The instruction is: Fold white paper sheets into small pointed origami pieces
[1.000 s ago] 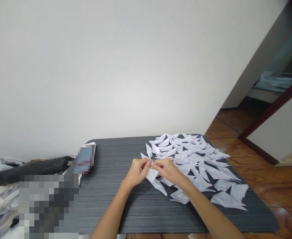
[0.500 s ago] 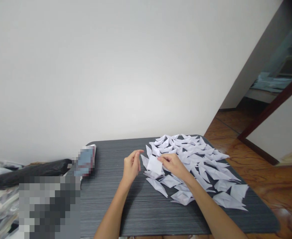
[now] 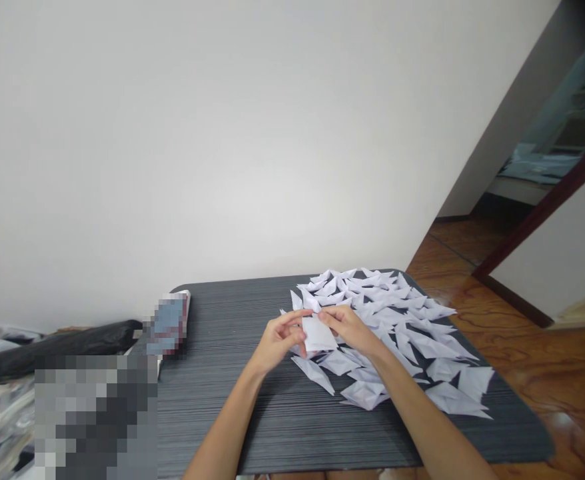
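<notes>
A small white folded square of paper (image 3: 319,335) is held up between my hands over the dark table. My right hand (image 3: 348,327) pinches its upper right edge between thumb and fingers. At the left edge, the thumb and fingers of my left hand (image 3: 278,340) close around the paper, some fingertips passing behind it. Beneath and to the right lie many white folded paper boats (image 3: 390,300), loosely spread and partly overlapping. My right forearm covers some of them.
The dark ribbed table (image 3: 212,400) stands against a white wall (image 3: 252,167). On the left are a blurred-out item (image 3: 167,327) at the table edge and a long black wrapped bundle (image 3: 62,347). Wooden floor (image 3: 512,320) and a doorway lie to the right.
My left hand has moved right and taken hold of the paper's left edge; before, it was apart from it. The paper has turned and shifted slightly right in my right hand.
</notes>
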A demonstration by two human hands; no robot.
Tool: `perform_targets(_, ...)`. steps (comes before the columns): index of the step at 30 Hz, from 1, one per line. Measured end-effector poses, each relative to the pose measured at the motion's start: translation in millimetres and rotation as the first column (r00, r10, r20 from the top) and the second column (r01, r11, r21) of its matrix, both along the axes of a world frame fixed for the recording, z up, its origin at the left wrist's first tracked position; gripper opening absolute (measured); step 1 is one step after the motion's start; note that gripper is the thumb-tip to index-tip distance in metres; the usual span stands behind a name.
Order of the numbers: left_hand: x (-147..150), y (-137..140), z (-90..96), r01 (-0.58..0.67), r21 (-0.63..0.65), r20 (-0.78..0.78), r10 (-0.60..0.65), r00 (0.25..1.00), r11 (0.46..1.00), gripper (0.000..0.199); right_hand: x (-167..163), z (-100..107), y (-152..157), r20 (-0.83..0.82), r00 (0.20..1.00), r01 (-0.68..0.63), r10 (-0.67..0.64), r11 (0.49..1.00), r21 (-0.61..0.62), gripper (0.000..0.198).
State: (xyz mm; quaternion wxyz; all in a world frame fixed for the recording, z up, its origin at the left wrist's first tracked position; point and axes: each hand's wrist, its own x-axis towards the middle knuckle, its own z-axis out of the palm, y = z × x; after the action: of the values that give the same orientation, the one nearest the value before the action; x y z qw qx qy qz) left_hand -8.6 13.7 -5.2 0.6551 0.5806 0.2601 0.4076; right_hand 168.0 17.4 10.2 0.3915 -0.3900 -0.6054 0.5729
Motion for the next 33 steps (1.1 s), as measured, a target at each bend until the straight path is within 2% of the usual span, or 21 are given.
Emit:
perform_targets(3, -1, 0, 0.5, -0.010, 0.008, -0.044, 0.010, 0.999, 1.000, 0.048, 2, 0, 0, -0.005, 1.000, -0.016, 0.016, 1.000, -0.009, 0.043)
perform_targets(6, -2, -1, 2.3, -0.045, 0.051, -0.056, 0.048, 0.997, 0.998, 0.033, 3, -2, 2, 0.046, 0.998, -0.047, 0.046, 0.999, 0.022, 0.043)
perform_targets(10, -3, 1, 2.6, -0.165, 0.141, -0.121, 0.183, 0.976, 0.976, 0.021, 8, 0, 2, 0.099, 0.995, -0.029, 0.014, 0.988, 0.153, 0.033)
perform_targets(12, -3, 2, 1.7, -0.261, 0.228, -0.128, 0.294, 0.947, 0.938, 0.019, 11, 5, 0, 0.070, 0.997, -0.039, 0.024, 0.973, 0.227, 0.023)
perform_targets(14, -3, 4, 1.0, -0.336, 0.337, -0.135, 0.398, 0.907, 0.880, 0.018, 12, 9, -3, 0.080, 0.994, -0.093, 0.074, 0.960, 0.264, 0.036)
perform_targets(16, -2, 4, 1.0, -0.366, 0.457, -0.168, 0.483, 0.859, 0.810, 0.016, 9, 9, -4, 0.120, 0.991, -0.093, 0.060, 0.951, 0.295, 0.033)
perform_targets(18, -1, 3, 1.2, -0.382, 0.560, -0.189, 0.562, 0.805, 0.736, 0.014, 4, 6, -3, 0.085, 0.995, 0.019, -0.050, 0.944, 0.330, 0.013)
perform_targets(21, 2, -1, 0.7, -0.403, 0.618, -0.197, 0.630, 0.751, 0.675, 0.013, -6, -2, 1, -0.062, 0.984, 0.176, -0.165, 0.945, 0.275, 0.016)
perform_targets(26, 7, -6, -1.2, -0.433, 0.568, -0.208, 0.630, 0.748, 0.701, 0.015, -14, -10, 5, -0.208, 0.939, 0.293, -0.273, 0.953, 0.074, 0.029)
perform_targets(33, 13, -10, -1.6, -0.449, 0.464, -0.184, 0.579, 0.794, 0.763, 0.015, -17, -13, 4, -0.290, 0.900, 0.336, -0.326, 0.942, -0.014, 0.031)
